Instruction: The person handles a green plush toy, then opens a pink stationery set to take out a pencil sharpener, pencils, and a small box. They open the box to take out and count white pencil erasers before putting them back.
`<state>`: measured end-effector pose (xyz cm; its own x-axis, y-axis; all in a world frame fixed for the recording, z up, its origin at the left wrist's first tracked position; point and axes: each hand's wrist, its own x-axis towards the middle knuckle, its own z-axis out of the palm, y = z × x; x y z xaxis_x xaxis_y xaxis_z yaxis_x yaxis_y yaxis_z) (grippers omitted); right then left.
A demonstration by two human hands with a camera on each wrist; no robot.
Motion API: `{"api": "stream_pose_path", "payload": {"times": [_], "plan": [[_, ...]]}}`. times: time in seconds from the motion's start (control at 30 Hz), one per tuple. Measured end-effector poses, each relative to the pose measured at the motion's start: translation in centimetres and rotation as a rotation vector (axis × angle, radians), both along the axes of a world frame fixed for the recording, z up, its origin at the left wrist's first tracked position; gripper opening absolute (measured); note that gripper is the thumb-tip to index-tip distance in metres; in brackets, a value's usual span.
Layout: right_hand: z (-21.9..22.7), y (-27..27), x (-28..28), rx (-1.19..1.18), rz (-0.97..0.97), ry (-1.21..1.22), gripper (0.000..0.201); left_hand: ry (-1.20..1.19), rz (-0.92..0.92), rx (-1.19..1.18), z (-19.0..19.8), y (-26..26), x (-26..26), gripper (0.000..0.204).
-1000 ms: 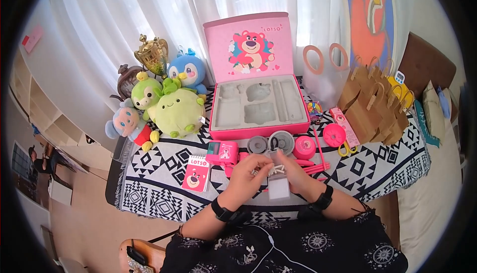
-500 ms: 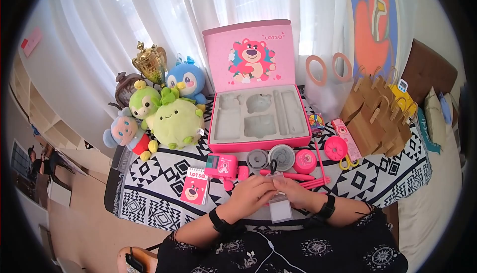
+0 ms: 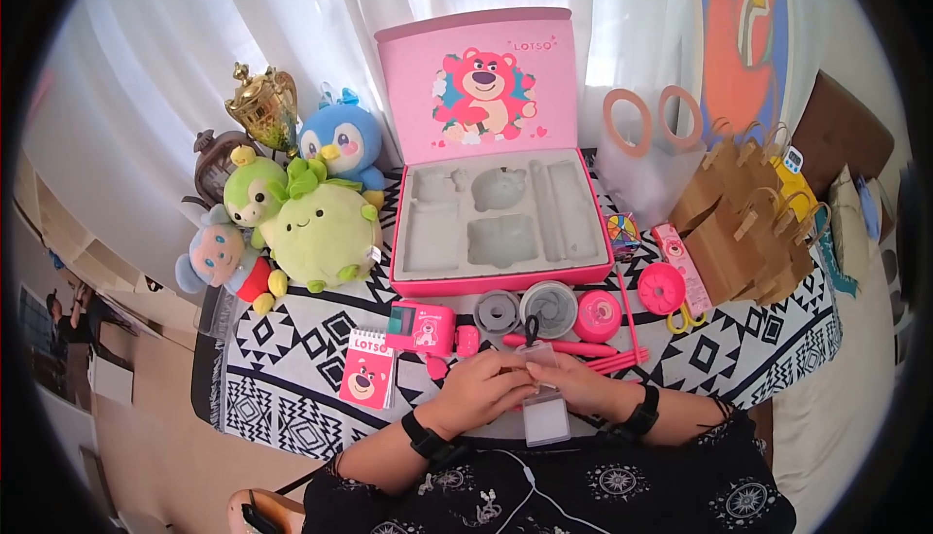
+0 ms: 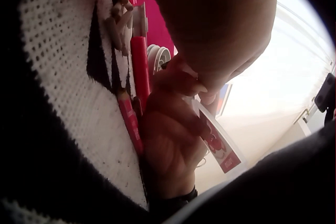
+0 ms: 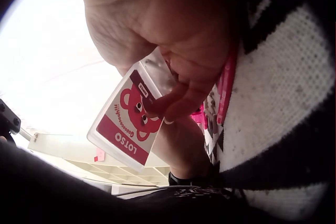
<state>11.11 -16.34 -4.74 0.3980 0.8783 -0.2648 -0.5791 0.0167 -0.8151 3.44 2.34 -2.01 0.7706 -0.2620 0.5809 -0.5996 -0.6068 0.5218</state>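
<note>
A small clear plastic case [image 3: 546, 422] with a red-and-white LOTSO label [image 5: 131, 121] is between my two hands, low over the near side of the patterned cloth. My right hand [image 3: 575, 383] grips its upper part, with the thumb on top and fingers curled behind. From the other side my left hand [image 3: 483, 390] bends its fingers over the same part, its fingertips meeting the right thumb. The upper compartment is largely hidden by fingers. Several small pale sticks [image 4: 121, 14] lie on the cloth in the left wrist view.
Beyond the hands sit a pink pencil sharpener [image 3: 422, 328], a LOTSO notepad [image 3: 367, 369], grey round parts [image 3: 549, 310], a pink round piece [image 3: 598, 314] and pink pens [image 3: 617, 360]. Behind them stands a moulded gift box [image 3: 457, 276], with plush toys [image 3: 326, 233] left and paper bags [image 3: 748, 233] right.
My hands have come closer together over the case, and the pale pieces seen between them a second ago are now covered. The head view has shifted slightly.
</note>
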Motion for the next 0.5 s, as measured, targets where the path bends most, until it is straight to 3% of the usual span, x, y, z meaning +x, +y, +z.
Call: {"api": "stream_pose_path", "payload": {"times": [0.17,0.23,0.5], "plan": [[0.1,-0.3,0.4,0.047,0.06,0.097,0.03,-0.017,0.066,-0.119,0.0,0.7,-0.2,0.021],[0.9,-0.2,0.5,0.047,0.073,0.122,0.031,0.136,0.117,-0.256,0.1,0.9,-0.4,0.017],[1.5,-0.3,0.4,-0.001,0.081,0.045,0.03,0.315,0.145,-0.109,1.7,1.6,-0.3,0.016]]}}
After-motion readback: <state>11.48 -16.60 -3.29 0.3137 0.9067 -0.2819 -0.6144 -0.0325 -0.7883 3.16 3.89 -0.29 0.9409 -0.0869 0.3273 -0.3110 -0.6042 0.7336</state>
